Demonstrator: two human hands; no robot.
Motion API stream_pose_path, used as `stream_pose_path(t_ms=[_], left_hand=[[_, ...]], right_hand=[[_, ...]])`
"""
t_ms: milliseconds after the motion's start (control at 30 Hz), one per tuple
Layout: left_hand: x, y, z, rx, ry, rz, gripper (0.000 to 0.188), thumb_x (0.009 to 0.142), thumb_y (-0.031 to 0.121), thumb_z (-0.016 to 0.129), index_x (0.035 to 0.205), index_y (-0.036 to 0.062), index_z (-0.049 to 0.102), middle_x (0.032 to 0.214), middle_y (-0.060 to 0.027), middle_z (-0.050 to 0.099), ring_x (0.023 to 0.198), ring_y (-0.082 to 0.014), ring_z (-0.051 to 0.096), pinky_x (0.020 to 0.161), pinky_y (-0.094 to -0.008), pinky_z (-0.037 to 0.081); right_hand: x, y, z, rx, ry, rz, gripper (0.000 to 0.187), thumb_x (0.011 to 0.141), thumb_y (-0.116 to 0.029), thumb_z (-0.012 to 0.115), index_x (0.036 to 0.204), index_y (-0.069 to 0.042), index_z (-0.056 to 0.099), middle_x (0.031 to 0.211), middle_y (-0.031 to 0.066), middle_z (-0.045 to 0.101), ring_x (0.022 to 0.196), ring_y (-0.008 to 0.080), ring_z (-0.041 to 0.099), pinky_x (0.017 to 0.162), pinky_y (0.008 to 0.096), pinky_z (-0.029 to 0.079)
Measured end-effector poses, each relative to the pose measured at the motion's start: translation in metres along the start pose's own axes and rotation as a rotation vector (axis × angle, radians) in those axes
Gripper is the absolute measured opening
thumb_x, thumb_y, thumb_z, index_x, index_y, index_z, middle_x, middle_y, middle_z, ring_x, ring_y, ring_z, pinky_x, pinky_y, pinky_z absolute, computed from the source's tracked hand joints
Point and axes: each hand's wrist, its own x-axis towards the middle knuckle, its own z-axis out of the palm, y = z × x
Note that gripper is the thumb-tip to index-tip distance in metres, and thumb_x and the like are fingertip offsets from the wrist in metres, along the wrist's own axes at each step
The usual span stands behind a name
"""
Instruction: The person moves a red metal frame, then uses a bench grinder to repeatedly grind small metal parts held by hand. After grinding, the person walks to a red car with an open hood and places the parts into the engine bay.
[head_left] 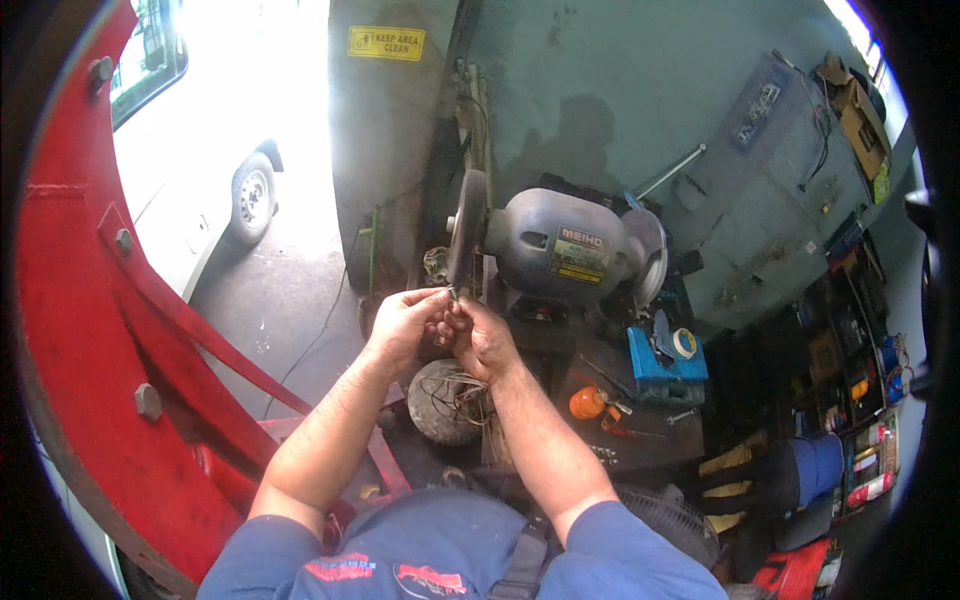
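A grey bench grinder (pixel 525 225) stands in front of me, with a dark wheel (pixel 466 230) on its left end and a paler guarded wheel (pixel 650 258) on its right. Both my hands meet just under the lower edge of the dark wheel. My left hand (pixel 402 325) is closed in a pinch, thumb and fingertips together. Close against it, my right hand (pixel 486 342) pinches too, its fingers curled. Between the fingertips is a small dark piece (pixel 453 293), too small to name. Whether it touches the wheel I cannot tell.
Below my hands lies a round grey block (pixel 440 405) with tangled wire. Right of it, the bench holds an orange round item (pixel 587 402), a blue case (pixel 668 368) and loose tools. A red steel frame (pixel 110 300) rises at left; a white vehicle (pixel 200 150) stands beyond.
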Motion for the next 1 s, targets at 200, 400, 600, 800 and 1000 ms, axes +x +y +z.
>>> stream_pose_path(t_ms=[200, 400, 600, 800, 1000], left_hand=[[0.005, -0.004, 0.000, -0.014, -0.007, -0.010, 0.025, 0.093, 0.021, 0.062, 0.107, -0.0002, 0.063, 0.083, -0.0037, 0.067, 0.066, -0.0109, 0.063, 0.056, -0.0229, 0.049], [0.006, -0.006, 0.003, 0.011, 0.123, 0.032, 0.027, 0.091, 0.021, 0.065, 0.108, 0.0000, 0.063, 0.082, -0.0025, 0.067, 0.063, -0.0085, 0.062, 0.052, -0.0209, 0.047], [0.004, -0.003, 0.007, 0.096, 0.194, 0.091, 0.024, 0.088, 0.020, 0.070, 0.102, 0.0008, 0.066, 0.080, -0.0037, 0.069, 0.063, -0.0079, 0.062, 0.052, -0.0201, 0.046], [0.001, -0.007, 0.013, 0.122, 0.211, 0.143, 0.023, 0.087, 0.020, 0.071, 0.101, 0.0016, 0.067, 0.081, -0.0030, 0.069, 0.063, -0.0074, 0.062, 0.055, -0.0205, 0.047], [-0.001, -0.022, 0.005, 0.388, 0.225, 0.453, 0.023, 0.089, 0.020, 0.068, 0.102, 0.0008, 0.068, 0.081, 0.0001, 0.067, 0.069, -0.0049, 0.058, 0.060, -0.0210, 0.047]], right_hand=[[0.007, -0.001, 0.001, -0.024, -0.006, 0.068, 0.028, 0.090, -0.035, 0.061, 0.075, -0.014, 0.049, 0.063, -0.0024, 0.045, 0.063, 0.0143, 0.050, 0.062, 0.0298, 0.040], [0.016, 0.004, 0.000, 0.089, -0.013, 0.120, 0.026, 0.089, -0.034, 0.063, 0.074, -0.016, 0.053, 0.063, -0.0048, 0.046, 0.066, 0.0147, 0.049, 0.067, 0.0317, 0.041], [0.018, 0.007, -0.002, 0.218, -0.118, 0.140, 0.024, 0.087, -0.034, 0.065, 0.075, -0.016, 0.055, 0.063, -0.0054, 0.047, 0.066, 0.0136, 0.050, 0.067, 0.0303, 0.041], [0.017, 0.005, 0.000, 0.254, -0.038, 0.174, 0.025, 0.092, -0.032, 0.059, 0.073, -0.015, 0.054, 0.064, -0.0037, 0.051, 0.065, 0.0149, 0.052, 0.068, 0.0312, 0.044], [0.008, 0.012, -0.001, 0.078, -0.058, 0.008, 0.019, 0.098, -0.026, 0.050, 0.094, -0.010, 0.061, 0.083, -0.0004, 0.059, 0.079, 0.0136, 0.056, 0.075, 0.0309, 0.046]])
